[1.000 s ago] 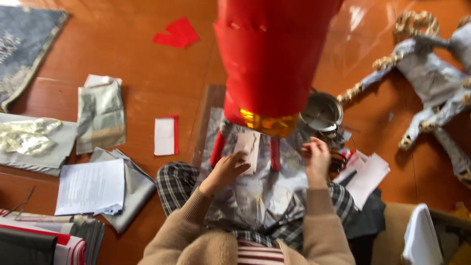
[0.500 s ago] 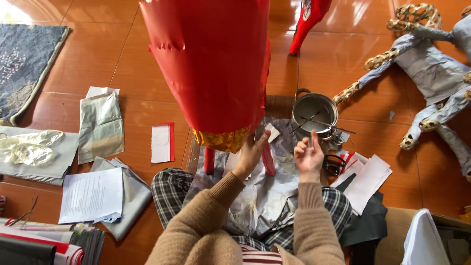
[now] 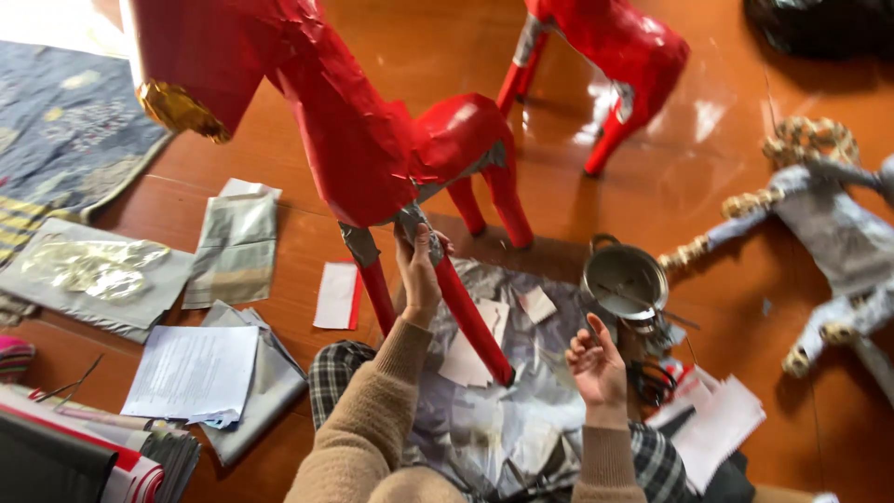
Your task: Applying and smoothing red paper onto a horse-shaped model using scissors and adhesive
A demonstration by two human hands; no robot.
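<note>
The wooden floor (image 3: 745, 214) carries everything here. Largest on it is the red paper horse (image 3: 372, 140), standing toward the floor's far left, its body tilted so the head with a gold foil muzzle (image 3: 177, 107) hangs at the upper left, and its hind legs planted further back. The left hand (image 3: 417, 270) reaches up and grips the top of the horse's front leg (image 3: 466, 312), fingers closed round the grey uncovered patch where the leg joins the chest; the horse rises above and beyond the hand, and the leg runs down from it toward the person. A second red horse (image 3: 605, 47) stands at the far edge, well apart. At the right edge lies a grey figure with rope-wound limbs (image 3: 819, 214). At the far left corner sits a blue-grey rug (image 3: 65, 140).

Across the person's lap spreads a crumpled silver sheet (image 3: 521, 401) with white paper scraps (image 3: 466, 354) on it. Flat silver packets (image 3: 233, 247) and a stack of white papers (image 3: 191, 373) lie to the left on the floor. Just right of the silver sheet stands a small steel pot (image 3: 622, 279).

The right hand (image 3: 596, 368) hovers over the lap near the pot, fingers loosely spread and holding nothing that can be made out, clear of the horse's leg.
</note>
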